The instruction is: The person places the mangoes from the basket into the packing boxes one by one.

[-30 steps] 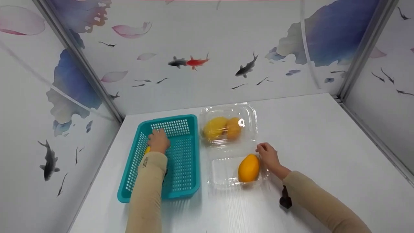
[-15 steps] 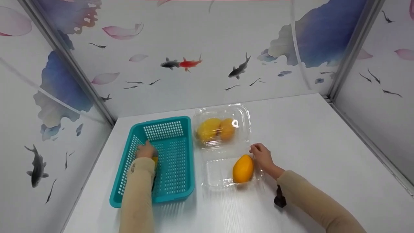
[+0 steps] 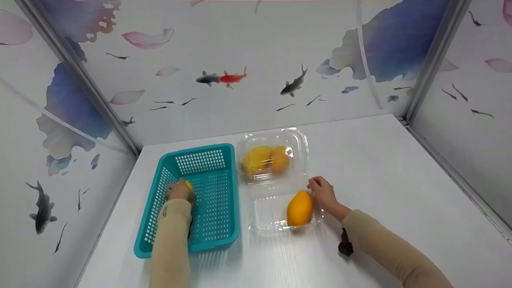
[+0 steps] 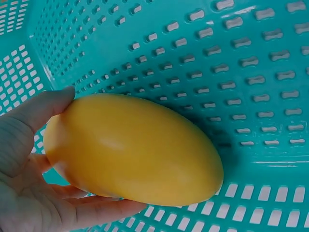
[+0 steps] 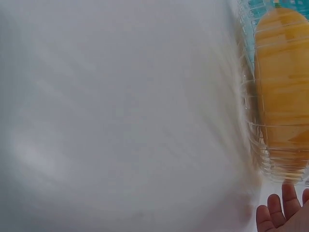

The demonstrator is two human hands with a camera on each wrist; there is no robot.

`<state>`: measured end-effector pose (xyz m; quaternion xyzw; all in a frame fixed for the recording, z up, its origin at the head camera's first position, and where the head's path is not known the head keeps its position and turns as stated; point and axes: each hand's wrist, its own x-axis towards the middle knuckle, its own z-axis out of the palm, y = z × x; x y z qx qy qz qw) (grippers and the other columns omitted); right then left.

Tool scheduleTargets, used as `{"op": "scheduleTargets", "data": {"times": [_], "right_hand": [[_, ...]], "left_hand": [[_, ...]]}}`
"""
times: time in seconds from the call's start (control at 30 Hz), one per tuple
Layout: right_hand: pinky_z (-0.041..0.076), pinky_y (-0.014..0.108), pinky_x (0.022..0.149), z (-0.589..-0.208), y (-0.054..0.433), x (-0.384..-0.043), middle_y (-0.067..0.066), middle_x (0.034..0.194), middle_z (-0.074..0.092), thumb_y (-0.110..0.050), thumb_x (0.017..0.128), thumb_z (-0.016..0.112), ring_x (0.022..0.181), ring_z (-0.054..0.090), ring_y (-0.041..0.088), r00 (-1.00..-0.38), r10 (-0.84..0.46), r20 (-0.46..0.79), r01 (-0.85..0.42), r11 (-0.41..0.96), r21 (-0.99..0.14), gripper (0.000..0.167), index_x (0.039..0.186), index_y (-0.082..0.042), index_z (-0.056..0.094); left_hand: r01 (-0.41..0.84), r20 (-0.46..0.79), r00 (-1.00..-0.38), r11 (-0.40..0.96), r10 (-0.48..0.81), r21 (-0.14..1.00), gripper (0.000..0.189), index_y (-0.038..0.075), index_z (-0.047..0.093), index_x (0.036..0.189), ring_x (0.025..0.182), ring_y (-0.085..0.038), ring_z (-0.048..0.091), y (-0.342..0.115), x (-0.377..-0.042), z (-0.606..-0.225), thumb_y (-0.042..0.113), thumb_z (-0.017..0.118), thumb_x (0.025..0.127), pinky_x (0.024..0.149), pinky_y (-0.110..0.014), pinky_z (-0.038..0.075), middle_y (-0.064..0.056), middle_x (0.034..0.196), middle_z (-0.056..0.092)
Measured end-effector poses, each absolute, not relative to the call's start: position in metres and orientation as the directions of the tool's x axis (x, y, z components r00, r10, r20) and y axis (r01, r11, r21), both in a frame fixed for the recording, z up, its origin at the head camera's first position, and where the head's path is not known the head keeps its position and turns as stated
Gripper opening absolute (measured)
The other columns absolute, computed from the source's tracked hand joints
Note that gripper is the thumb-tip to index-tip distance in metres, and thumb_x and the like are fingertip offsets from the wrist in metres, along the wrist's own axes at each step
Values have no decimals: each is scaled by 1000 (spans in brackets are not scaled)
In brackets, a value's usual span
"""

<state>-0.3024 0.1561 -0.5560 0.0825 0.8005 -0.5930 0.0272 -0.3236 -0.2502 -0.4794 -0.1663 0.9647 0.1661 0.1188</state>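
Your left hand (image 3: 179, 191), gripping a mango (image 4: 133, 147), has sunk lower into the basket (image 3: 224, 192); your right hand (image 3: 322, 193) still pinches the tray (image 3: 267, 216) rim.

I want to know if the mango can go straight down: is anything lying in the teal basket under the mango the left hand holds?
Nothing visible: the left hand grips the mango over bare basket mesh.

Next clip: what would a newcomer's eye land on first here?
Probably the teal basket at the left of the white table, where the left hand holds a yellow mango just above its floor. Beside it lies an open clear clamshell box with another mango in its near half, the right hand at its rim, and two more fruits in the far half.
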Motion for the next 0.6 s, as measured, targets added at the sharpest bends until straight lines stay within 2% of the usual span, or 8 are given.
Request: {"op": "scheduleTargets", "data": {"times": [0.13, 0.27, 0.43, 0.6], "right_hand": [[43, 26, 81, -556, 156, -302, 16, 107, 55, -26, 98, 39, 91, 48, 23, -984, 94, -151, 172, 277, -945, 33, 117, 1, 48], [43, 29, 85, -556, 156, -302, 16, 108, 55, -26, 99, 38, 92, 47, 24, -984, 86, -153, 171, 280, -945, 34, 118, 0, 48], [42, 29, 85, -555, 155, -302, 16, 108, 55, -26, 99, 38, 93, 47, 24, -985, 82, -152, 169, 289, -942, 34, 118, 1, 47], [43, 27, 83, -554, 156, -302, 17, 106, 56, -25, 99, 39, 92, 49, 24, -988, 95, -124, 146, 293, -945, 34, 117, 2, 48]], "left_hand": [[-406, -326, -896, 853, -301, 329, 83, 0, 12, 143, 116, -57, 33, -251, -321, -479, 10, 65, 80, 92, -62, 35, -40, 128, 24], [-427, -356, -883, 841, -307, 333, 88, -1, 10, 143, 116, -53, 36, -251, -320, -478, 13, 69, 79, 93, -59, 37, -38, 131, 23], [-428, -389, -876, 832, -285, 353, 93, 0, 5, 145, 120, -47, 35, -255, -321, -477, 15, 69, 79, 98, -56, 34, -37, 136, 22], [-422, -412, -874, 821, -256, 384, 94, -2, 4, 144, 121, -43, 36, -259, -322, -477, 17, 69, 79, 100, -52, 34, -34, 135, 29]]}}
